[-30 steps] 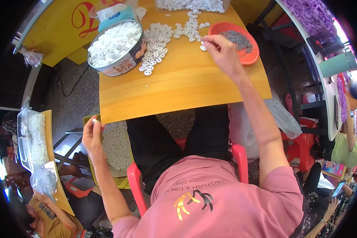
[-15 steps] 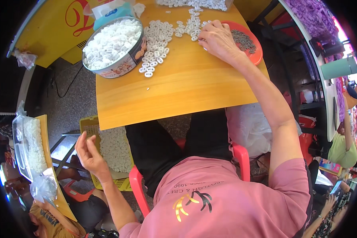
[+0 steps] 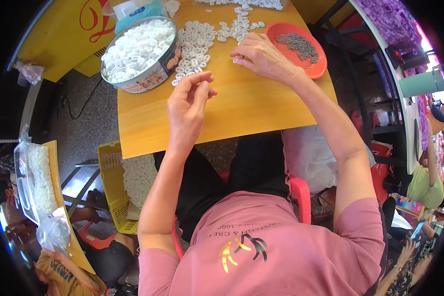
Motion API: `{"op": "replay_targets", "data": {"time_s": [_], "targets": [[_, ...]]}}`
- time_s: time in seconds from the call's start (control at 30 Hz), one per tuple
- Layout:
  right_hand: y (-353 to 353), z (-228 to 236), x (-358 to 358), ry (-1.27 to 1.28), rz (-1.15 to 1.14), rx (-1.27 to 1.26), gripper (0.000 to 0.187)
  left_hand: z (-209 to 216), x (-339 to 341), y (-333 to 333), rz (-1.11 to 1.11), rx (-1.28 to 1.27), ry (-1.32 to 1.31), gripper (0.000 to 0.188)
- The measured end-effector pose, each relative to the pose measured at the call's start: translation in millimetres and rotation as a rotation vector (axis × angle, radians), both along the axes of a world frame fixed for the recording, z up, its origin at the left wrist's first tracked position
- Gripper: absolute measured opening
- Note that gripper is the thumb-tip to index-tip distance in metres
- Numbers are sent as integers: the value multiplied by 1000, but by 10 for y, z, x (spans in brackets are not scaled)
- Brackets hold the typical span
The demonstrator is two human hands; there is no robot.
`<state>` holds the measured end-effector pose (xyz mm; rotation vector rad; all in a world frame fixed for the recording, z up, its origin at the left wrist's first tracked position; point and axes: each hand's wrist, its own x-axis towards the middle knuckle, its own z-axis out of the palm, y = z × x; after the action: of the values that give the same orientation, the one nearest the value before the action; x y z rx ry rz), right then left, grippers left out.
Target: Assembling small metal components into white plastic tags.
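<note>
My right hand (image 3: pixel 265 60) is over the yellow table, left of a red plate (image 3: pixel 316 70) that holds small grey metal parts (image 3: pixel 301 47). A small white plastic piece (image 3: pixel 236 60) shows at its closed fingertips. My left hand (image 3: pixel 186 109) hovers over the table's near left part, fingers loosely bent and thumb apart, nothing visible in them. Just beyond it lie loose white oval pieces with two holes (image 3: pixel 196 49), and more white pieces (image 3: pixel 239 27) lie beyond my right hand. A round tin (image 3: pixel 150 76) at the far left is heaped with white pieces.
A yellow basket (image 3: pixel 111 172) with white pieces stands on the floor at the left. Tissues in a blue pack (image 3: pixel 138 14) are behind the tin. A clear bag (image 3: pixel 311 160) hangs near my right thigh. Other people sit at lower left and right; a green cup (image 3: pixel 422 84) stands right.
My left hand has come up from above the yellow basket to over the table. My right hand has drawn back slightly toward me and left, away from the far white pieces.
</note>
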<state>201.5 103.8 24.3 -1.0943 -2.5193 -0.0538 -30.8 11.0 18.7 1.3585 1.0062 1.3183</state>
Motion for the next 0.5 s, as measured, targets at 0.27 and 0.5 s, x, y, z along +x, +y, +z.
{"op": "replay_targets", "data": {"time_s": [0.27, 0.5], "targets": [[-194, 128, -98, 180, -59, -206, 13, -96, 191, 323, -83, -126, -92, 20], [-513, 219, -151, 1092, -130, -890, 19, -41, 447, 288, -150, -65, -123, 22]]}}
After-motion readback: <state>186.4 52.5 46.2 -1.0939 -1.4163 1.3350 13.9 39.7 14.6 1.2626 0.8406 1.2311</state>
